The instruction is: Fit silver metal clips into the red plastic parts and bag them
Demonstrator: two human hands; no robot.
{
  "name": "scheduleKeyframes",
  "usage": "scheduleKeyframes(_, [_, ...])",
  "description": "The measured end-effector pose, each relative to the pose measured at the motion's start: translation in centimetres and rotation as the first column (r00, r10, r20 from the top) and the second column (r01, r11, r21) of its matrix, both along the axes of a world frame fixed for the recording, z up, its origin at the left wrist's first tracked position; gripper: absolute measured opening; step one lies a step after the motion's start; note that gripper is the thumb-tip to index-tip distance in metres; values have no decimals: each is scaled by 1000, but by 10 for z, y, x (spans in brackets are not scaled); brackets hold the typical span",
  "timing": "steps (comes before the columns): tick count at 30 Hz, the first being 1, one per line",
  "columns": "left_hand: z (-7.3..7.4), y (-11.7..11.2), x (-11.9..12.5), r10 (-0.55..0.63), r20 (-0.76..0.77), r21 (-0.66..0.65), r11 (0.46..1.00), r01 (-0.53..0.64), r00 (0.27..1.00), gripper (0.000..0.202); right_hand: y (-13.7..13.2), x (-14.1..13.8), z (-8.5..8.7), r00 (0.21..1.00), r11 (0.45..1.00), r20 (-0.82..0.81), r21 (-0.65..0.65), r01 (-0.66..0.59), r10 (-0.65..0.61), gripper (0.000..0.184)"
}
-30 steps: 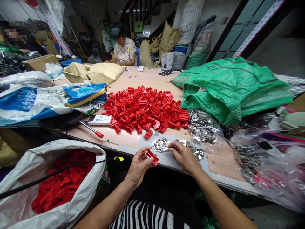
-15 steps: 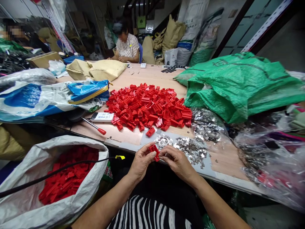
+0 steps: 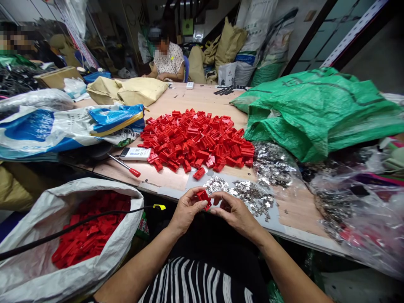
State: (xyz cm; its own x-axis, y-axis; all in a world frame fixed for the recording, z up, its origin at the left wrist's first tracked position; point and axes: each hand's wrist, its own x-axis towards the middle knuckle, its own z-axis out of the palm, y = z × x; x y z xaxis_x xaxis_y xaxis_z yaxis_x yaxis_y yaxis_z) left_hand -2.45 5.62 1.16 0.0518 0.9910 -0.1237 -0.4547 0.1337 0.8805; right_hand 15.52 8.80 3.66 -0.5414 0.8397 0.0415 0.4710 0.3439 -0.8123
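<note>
Just over the table's front edge, my left hand (image 3: 187,212) pinches a small red plastic housing (image 3: 203,198) between thumb and fingers. My right hand (image 3: 235,212) is close against its right side, thumb and index finger parted, with nothing visible between them. Whether its fingertips touch the housing I cannot tell. Small shiny metal pieces (image 3: 252,195) lie loose on a grey sheet (image 3: 276,219) just beyond my hands. Behind them is a big heap of similar red plastic housings (image 3: 195,139).
To my left, an open white sack (image 3: 126,189) holds more red parts. A red-handled screwdriver (image 3: 134,172) lies by a white box (image 3: 135,154). A green sack (image 3: 315,113) and plastic bags of metal pieces (image 3: 274,164) occupy the right. Another person (image 3: 168,61) sits across the table.
My right thumb and index finger have spread apart at the red housing. The housing has turned slightly in my left hand, which still grips it.
</note>
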Motion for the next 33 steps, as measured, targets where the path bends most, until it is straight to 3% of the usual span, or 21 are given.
scheduleKeyframes(5, [-17,7,-7,84,-264,134,990,-49,961,34,1,1,-11,995,994,79,96,47,-55,32])
scheduleKeyframes(11, [-22,14,-12,106,-561,249,967,45,821,33,0,-2,-23,980,981,153,164,103,-129,29])
scheduleKeyframes(17, [-20,22,-15,71,-601,269,956,118,796,41,-2,-2,-26,974,983,166,126,134,-154,17])
scheduleKeyframes(33, [-22,25,-16,71,-682,288,941,178,727,39,-2,-12,-24,954,987,276,137,86,-121,17])
